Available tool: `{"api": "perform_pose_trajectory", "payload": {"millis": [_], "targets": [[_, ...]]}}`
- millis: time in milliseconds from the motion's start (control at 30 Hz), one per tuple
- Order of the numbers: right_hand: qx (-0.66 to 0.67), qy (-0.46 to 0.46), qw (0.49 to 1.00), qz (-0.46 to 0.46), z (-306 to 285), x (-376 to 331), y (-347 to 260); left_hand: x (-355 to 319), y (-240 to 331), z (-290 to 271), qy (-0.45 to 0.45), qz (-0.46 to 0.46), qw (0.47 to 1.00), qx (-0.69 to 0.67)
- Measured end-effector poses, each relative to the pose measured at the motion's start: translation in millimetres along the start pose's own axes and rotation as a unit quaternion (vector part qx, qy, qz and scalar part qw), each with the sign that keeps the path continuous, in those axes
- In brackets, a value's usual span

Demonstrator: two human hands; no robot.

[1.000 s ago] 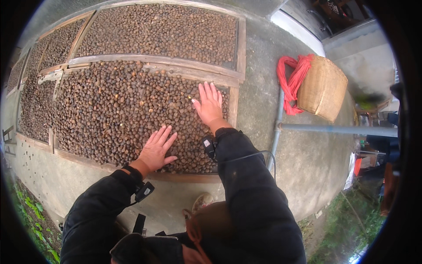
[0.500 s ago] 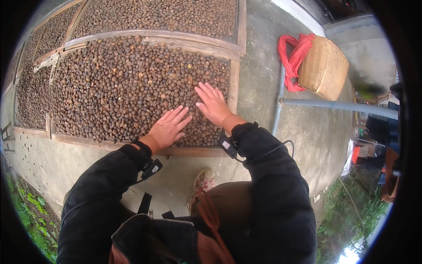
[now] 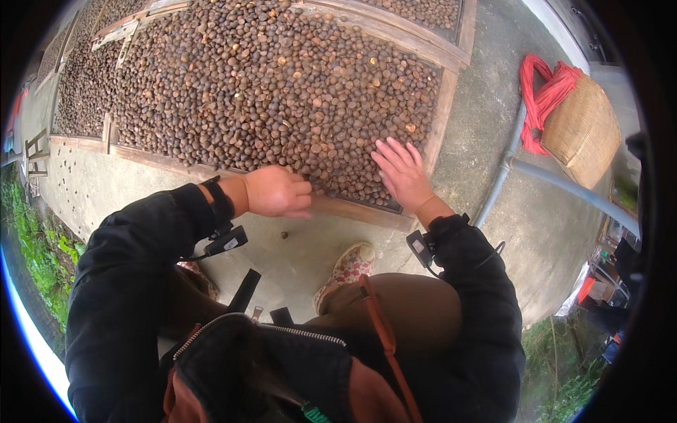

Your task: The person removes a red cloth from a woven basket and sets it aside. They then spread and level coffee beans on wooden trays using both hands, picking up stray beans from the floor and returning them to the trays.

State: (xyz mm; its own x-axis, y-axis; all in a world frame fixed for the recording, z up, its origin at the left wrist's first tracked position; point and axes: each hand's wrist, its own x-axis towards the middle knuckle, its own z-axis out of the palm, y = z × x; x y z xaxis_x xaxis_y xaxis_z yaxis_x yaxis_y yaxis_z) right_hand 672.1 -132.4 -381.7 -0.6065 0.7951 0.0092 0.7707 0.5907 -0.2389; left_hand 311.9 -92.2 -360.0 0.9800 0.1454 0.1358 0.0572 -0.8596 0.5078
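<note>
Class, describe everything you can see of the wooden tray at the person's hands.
The tray has a frame of worn, light-brown wooden rails. Round brown pieces, seemingly nuts, cover most of its bed. It appears level, with grey concrete in front and another filled tray along its far side. The right hand is spread over its near right corner; the left hand, curled, is at its near rail. Whether either touches the wood is unclear.

Nut-like pieces [image 3: 282, 99] fill a tray [image 3: 441, 116]; behind its far edge, a second tray [image 3: 467, 28]; beyond its right edge, cloth [image 3: 551, 99], then a basket [image 3: 584, 130].
</note>
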Motion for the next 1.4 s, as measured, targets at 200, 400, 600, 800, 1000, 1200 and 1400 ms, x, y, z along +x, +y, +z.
{"api": "perform_pose_trajectory", "payload": {"millis": [200,400,600,800,1000,1200,1400], "targets": [[0.123,0.048,0.991,-0.008,7.0,-5.3,-30.3,-65.2,61.1,67.7,-0.311,-0.138,0.925,-0.168],[0.118,0.105,0.987,0.005,7.2,17.2,-42.3,-64.1,68.4,107.0,-0.231,-0.182,0.936,-0.191],[0.123,0.072,0.981,-0.132,-5.1,107.4,-55.3,-16.7,99.0,139.6,-0.177,-0.164,0.958,-0.152],[0.112,-0.030,0.983,-0.143,18.1,107.5,-67.5,-7.4,113.2,161.4,-0.162,-0.124,0.971,-0.125],[0.094,0.032,0.992,-0.082,3.0,69.3,-25.6,-2.1,99.5,160.0,-0.111,-0.138,0.972,-0.152],[0.104,0.040,0.993,-0.034,-3.5,38.1,-11.0,8.1,83.0,153.2,-0.133,-0.120,0.973,-0.143],[0.119,0.111,0.986,0.028,-14.5,11.5,-4.5,9.7,104.1,158.8,-0.171,-0.005,0.978,-0.122]]}}
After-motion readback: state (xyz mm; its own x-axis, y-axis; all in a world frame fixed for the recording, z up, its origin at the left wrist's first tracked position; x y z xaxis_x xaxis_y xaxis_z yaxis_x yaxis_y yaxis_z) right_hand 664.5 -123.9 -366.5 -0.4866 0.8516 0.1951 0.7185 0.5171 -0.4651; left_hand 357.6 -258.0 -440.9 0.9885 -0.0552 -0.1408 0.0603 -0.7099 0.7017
